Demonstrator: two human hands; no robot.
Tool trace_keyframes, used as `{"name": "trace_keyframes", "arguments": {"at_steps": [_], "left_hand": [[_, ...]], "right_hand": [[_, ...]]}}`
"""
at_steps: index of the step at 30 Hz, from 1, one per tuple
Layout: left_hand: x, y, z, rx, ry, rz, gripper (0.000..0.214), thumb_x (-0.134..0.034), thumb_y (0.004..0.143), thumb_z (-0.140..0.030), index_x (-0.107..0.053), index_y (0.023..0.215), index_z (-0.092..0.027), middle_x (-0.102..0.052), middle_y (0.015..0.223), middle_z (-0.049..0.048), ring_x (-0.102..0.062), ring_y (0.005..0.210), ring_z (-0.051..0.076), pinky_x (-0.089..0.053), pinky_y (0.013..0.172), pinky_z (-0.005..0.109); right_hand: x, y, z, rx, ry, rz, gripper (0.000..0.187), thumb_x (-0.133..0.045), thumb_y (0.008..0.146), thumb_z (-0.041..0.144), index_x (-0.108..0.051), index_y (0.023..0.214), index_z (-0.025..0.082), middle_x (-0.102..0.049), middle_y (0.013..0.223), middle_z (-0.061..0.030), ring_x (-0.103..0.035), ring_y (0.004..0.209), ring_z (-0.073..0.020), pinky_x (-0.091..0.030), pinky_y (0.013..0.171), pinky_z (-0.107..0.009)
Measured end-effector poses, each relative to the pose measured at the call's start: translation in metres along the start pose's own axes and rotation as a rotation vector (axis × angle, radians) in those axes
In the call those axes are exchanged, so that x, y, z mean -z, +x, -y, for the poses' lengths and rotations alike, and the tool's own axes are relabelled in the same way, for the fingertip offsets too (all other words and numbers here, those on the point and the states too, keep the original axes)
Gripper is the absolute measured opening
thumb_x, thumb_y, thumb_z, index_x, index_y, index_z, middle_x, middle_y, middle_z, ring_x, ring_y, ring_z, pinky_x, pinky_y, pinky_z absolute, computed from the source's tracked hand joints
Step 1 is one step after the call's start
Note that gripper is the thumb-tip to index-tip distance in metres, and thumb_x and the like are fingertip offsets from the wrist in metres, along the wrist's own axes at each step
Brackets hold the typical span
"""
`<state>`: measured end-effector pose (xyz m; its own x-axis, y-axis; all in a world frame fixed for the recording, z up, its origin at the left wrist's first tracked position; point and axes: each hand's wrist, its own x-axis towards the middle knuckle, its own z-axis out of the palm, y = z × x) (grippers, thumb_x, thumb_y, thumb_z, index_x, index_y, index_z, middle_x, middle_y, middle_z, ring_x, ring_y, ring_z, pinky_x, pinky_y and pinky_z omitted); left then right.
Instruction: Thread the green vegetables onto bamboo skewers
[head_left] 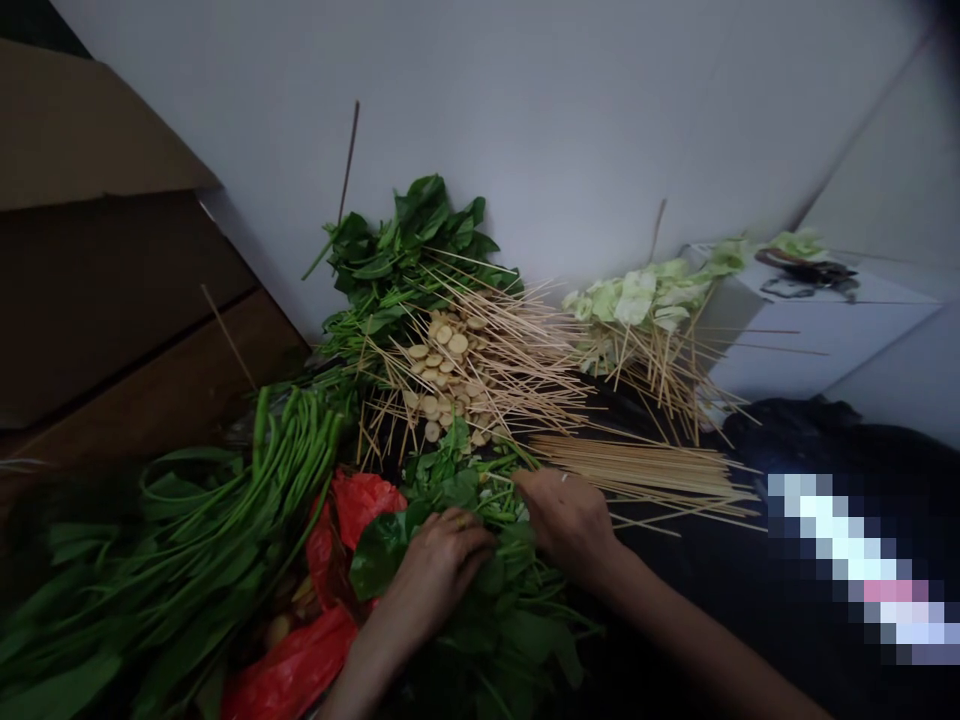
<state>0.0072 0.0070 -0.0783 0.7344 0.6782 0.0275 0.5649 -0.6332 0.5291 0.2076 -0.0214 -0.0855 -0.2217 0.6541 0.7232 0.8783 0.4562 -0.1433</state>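
Observation:
My left hand (444, 555) is closed, its fingers curled on leafy greens beside a broad dark leaf (377, 555). Just to its right, my right hand (568, 515) is pinched shut at the stems of the leafy greens (517, 545); its fingertips are partly hidden. A layer of loose wooden skewers (637, 465) lies right behind my right hand. Farther back is a pile of skewered round pale slices (446, 355), their sticks pointing right. Skewered dark leafy greens (420, 240) are heaped behind them against the wall.
Long-stemmed greens (225, 530) fill the left side, next to a red plastic bag (292, 670). Skewered pale green leaves (637, 295) lean at a white box (795, 340) with a dark object (810, 275) on top. A cardboard box (97, 250) stands far left; black plastic (810, 430) lies right.

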Motion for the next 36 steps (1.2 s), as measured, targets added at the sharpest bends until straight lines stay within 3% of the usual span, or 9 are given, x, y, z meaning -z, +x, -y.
{"name": "trace_keyframes", "arguments": {"at_steps": [6,12,16,19,23,29,36], "left_hand": [[0.018,-0.003,-0.001,0.157,-0.41,-0.167,0.016,-0.049,0.093,-0.028,-0.062,0.09,-0.019,-0.066,0.086,0.0038,-0.06,0.083,0.018,-0.044,0.076,0.028],[0.023,-0.002,0.005,0.358,-1.131,-0.384,0.034,-0.069,0.082,-0.035,-0.064,0.109,-0.017,-0.068,0.083,0.004,-0.061,0.076,0.014,-0.046,0.071,0.024],[0.017,0.0,0.006,0.442,-1.443,-0.461,0.034,-0.077,0.074,-0.034,-0.069,0.103,-0.018,-0.068,0.083,0.0029,-0.063,0.079,0.013,-0.048,0.071,0.022],[0.016,0.001,0.002,0.477,-1.444,-0.482,0.032,-0.081,0.069,-0.034,-0.07,0.094,-0.017,-0.069,0.079,0.0023,-0.063,0.076,0.012,-0.048,0.071,0.022],[0.017,0.002,-0.007,0.458,-1.288,-0.482,0.027,-0.079,0.071,-0.036,-0.067,0.085,-0.016,-0.069,0.072,0.0009,-0.06,0.067,0.011,-0.046,0.067,0.02],[0.018,0.0,-0.011,0.391,-1.169,-0.453,0.031,-0.075,0.075,-0.037,-0.07,0.099,-0.017,-0.07,0.07,0.0012,-0.061,0.067,0.014,-0.046,0.07,0.025],[0.012,0.001,-0.009,0.481,-1.352,-0.478,0.031,-0.081,0.068,-0.039,-0.074,0.089,-0.017,-0.073,0.075,0.0031,-0.065,0.072,0.015,-0.049,0.073,0.025]], "right_hand": [[0.007,0.001,-0.005,-0.077,0.062,-0.049,0.037,-0.042,0.088,0.004,-0.054,0.122,0.014,-0.066,0.081,-0.0058,-0.059,0.075,-0.0171,-0.042,0.066,-0.027],[0.015,0.002,0.001,-0.024,0.084,-0.034,0.044,-0.041,0.084,0.0,-0.057,0.123,0.014,-0.063,0.073,-0.002,-0.057,0.062,-0.0135,-0.04,0.056,-0.025],[0.017,0.0,0.007,0.03,0.094,0.001,0.045,-0.042,0.086,0.004,-0.056,0.127,0.014,-0.062,0.07,-0.0009,-0.056,0.059,-0.0125,-0.04,0.055,-0.025],[0.016,-0.003,0.009,0.051,0.094,0.032,0.044,-0.045,0.086,0.006,-0.056,0.128,0.015,-0.064,0.073,-0.0011,-0.057,0.059,-0.0118,-0.04,0.055,-0.025],[0.014,-0.005,0.011,0.057,0.07,0.043,0.042,-0.047,0.086,0.007,-0.057,0.127,0.015,-0.066,0.076,-0.0012,-0.057,0.059,-0.0113,-0.038,0.053,-0.026],[0.011,-0.005,0.011,0.081,0.024,0.051,0.04,-0.044,0.088,0.008,-0.06,0.124,0.015,-0.065,0.073,-0.0009,-0.055,0.057,-0.0111,-0.036,0.052,-0.027],[0.009,-0.007,0.015,0.068,0.028,0.089,0.04,-0.048,0.086,0.01,-0.061,0.123,0.018,-0.063,0.07,0.0001,-0.054,0.055,-0.0104,-0.034,0.052,-0.026]]}}
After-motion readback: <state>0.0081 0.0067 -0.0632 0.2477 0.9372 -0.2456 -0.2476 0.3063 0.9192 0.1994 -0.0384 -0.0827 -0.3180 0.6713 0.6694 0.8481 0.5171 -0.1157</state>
